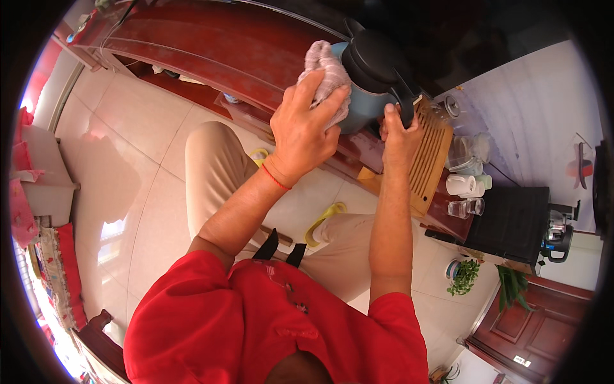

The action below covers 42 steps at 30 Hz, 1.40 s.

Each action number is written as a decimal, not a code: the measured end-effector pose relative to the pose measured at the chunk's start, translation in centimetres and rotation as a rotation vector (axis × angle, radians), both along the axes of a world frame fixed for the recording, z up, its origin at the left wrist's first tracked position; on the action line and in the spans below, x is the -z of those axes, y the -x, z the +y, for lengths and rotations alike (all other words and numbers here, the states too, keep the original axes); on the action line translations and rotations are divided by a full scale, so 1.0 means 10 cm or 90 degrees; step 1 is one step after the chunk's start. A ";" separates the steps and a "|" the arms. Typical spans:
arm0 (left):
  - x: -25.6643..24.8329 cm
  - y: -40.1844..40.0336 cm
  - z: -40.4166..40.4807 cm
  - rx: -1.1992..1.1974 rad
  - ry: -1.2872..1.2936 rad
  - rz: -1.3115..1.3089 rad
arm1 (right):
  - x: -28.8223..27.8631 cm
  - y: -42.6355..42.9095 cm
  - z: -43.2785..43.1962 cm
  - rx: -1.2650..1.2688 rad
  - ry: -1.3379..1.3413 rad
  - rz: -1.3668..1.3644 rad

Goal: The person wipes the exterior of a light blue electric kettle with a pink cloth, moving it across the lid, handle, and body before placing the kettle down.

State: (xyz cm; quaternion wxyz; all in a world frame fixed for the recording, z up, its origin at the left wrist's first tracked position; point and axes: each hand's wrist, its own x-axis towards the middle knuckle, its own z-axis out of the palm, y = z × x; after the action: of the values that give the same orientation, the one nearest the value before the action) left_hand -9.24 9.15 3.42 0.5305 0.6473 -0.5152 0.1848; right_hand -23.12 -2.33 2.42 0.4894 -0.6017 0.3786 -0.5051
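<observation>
A blue thermal jug (360,108) with a black lid (376,60) is tilted above the front edge of a red-brown wooden cabinet (216,43). Its black handle (404,98) is gripped by my right hand (400,134). With my left hand (304,125) I press a folded, pinkish striped cloth (328,72) against the jug's side. My fingers spread over the cloth, and a red string circles that wrist. The jug's underside is hidden from me.
Right of the jug are a slatted wooden tea tray (427,158), white mugs (460,184), drinking glasses (459,209) and a glass pitcher (463,151). Beyond stands a black box-shaped appliance (506,225). A potted plant (464,277) is on the tiled floor (129,144).
</observation>
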 end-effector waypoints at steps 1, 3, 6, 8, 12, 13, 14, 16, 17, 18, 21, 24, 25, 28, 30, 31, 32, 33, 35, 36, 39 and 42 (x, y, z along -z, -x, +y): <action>-0.10 -0.03 0.00 0.019 -0.034 0.018 | -0.04 0.00 0.02 0.000 -0.038 -0.005; -0.18 -0.14 -0.06 0.038 -0.068 0.035 | -0.06 0.01 0.04 0.001 -0.076 -0.010; -0.16 -0.53 -0.28 -0.058 -0.135 0.089 | 0.00 0.02 -0.01 -0.012 -0.065 -0.007; -0.15 -0.70 -0.33 -0.002 -0.202 0.138 | 0.04 -0.01 -0.04 -0.035 -0.031 -0.011; -0.32 -0.24 0.00 0.033 -0.147 0.007 | 0.04 0.01 -0.04 -0.018 -0.040 -0.020; -0.32 -0.10 0.09 0.065 -0.145 -0.021 | 0.06 0.02 -0.05 -0.002 -0.027 0.005; -0.31 0.07 0.18 0.117 -0.165 -0.025 | 0.06 0.04 -0.05 0.015 -0.012 0.033; -0.23 0.20 0.22 0.161 -0.183 -0.027 | 0.03 0.04 -0.03 0.006 -0.024 0.037; -0.14 0.22 0.19 0.164 -0.143 -0.038 | 0.01 0.04 -0.02 0.002 -0.037 0.038; -0.12 0.22 0.16 0.170 -0.101 -0.052 | 0.00 0.05 -0.02 0.003 -0.036 0.037; -0.16 0.07 0.11 0.113 -0.073 -0.007 | -0.02 0.05 0.01 0.003 -0.078 0.026; -0.21 -0.24 -0.09 0.022 -0.080 0.095 | 0.02 0.00 -0.02 -0.010 -0.038 0.004; -0.24 -0.30 -0.15 0.005 -0.118 0.121 | 0.02 0.01 -0.03 -0.003 -0.040 -0.002; -0.30 -0.11 -0.12 -0.012 -0.144 0.089 | -0.01 0.04 -0.04 -0.005 -0.047 0.014; -0.16 0.07 -0.04 0.018 -0.092 0.078 | -0.08 0.08 -0.01 -0.064 -0.098 0.028; -0.05 0.17 0.02 0.042 -0.042 0.074 | -0.11 0.10 0.00 -0.063 -0.097 0.023; 0.07 0.30 0.08 0.061 -0.027 0.098 | -0.12 0.11 0.00 -0.084 -0.093 0.028; 0.18 0.41 0.13 0.075 -0.013 0.121 | -0.13 0.10 0.00 -0.110 -0.089 0.032; 0.42 0.52 0.08 0.070 -0.021 0.103 | -0.08 0.12 -0.02 -0.143 -0.076 -0.024; 0.51 0.53 0.03 0.071 0.021 0.127 | -0.04 0.12 -0.03 -0.173 -0.062 -0.079; 0.61 0.52 -0.10 0.067 0.087 0.124 | 0.04 0.10 -0.04 -0.190 -0.065 -0.184; 0.56 0.38 -0.18 -0.019 0.084 0.132 | 0.03 -0.11 0.15 -0.137 -0.069 -0.150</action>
State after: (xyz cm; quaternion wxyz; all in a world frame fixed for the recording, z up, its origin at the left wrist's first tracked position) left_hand -13.08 7.35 -2.15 0.6194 0.6346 -0.4343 0.1581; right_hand -22.01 -0.79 2.09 0.6135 -0.5479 0.2788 -0.4956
